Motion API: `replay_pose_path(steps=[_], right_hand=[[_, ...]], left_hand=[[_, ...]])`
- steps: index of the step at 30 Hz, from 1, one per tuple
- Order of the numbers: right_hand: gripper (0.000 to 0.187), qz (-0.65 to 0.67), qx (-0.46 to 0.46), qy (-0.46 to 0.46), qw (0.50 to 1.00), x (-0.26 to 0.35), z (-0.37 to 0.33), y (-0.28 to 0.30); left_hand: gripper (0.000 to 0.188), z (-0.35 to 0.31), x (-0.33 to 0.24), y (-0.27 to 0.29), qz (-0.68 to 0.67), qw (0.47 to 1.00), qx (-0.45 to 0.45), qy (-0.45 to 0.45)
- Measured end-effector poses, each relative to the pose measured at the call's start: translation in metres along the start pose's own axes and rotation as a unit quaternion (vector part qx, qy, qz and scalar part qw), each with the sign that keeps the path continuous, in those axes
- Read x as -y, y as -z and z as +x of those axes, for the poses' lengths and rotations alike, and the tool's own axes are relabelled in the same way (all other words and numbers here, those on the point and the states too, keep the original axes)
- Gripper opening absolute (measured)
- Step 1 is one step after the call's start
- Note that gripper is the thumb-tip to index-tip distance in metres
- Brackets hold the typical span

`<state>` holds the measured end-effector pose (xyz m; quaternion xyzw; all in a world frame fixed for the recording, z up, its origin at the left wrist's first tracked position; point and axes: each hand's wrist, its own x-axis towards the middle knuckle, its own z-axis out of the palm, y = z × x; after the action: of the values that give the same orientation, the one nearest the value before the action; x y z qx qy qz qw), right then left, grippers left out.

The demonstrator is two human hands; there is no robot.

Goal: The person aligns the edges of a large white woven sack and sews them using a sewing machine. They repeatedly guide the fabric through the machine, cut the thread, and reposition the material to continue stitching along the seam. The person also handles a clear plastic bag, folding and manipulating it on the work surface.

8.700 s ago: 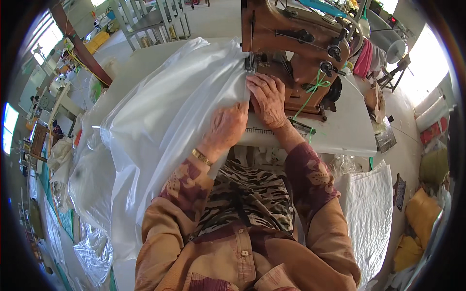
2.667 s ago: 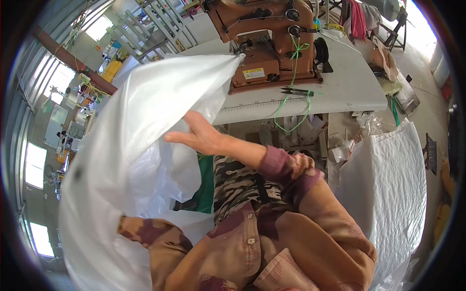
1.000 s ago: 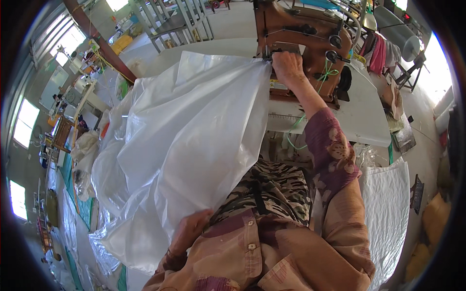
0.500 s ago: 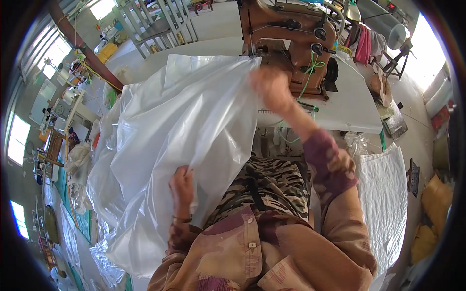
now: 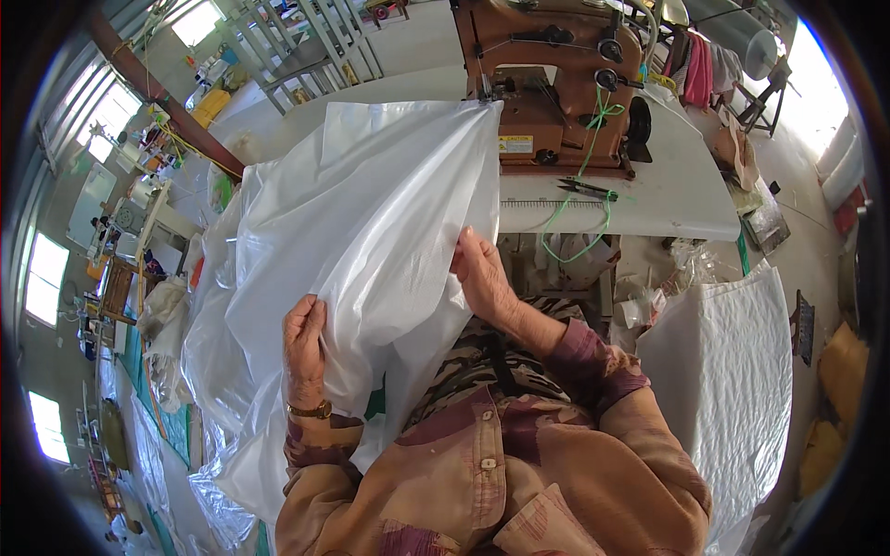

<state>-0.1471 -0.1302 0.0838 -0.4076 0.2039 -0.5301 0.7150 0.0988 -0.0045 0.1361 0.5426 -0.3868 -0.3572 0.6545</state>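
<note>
White sheeting [image 5: 371, 204] is pinched by fingers of the left hand [image 5: 304, 343] and the right hand [image 5: 484, 280], reaching farther forward.

The sheet [image 5: 371, 204] is white, the sewing machine [image 5: 575, 107] brown, the trousers [image 5: 501, 357] camouflage-patterned.
</note>
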Motion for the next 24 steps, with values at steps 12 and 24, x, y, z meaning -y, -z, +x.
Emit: replay_pose_path(steps=[12,24], right_hand=[[0.037,-0.195,0.039,0.001,0.98,-0.015,-0.05,-0.034],[0.019,-0.495,0.183,0.189,0.828,-0.013,-0.057,-0.052]], left_hand=[[0.012,0.047,0.009,0.019,0.606,0.755,0.005,-0.251],[0.016,0.019,-0.033,-0.111,0.484,0.803,0.223,-0.267]])
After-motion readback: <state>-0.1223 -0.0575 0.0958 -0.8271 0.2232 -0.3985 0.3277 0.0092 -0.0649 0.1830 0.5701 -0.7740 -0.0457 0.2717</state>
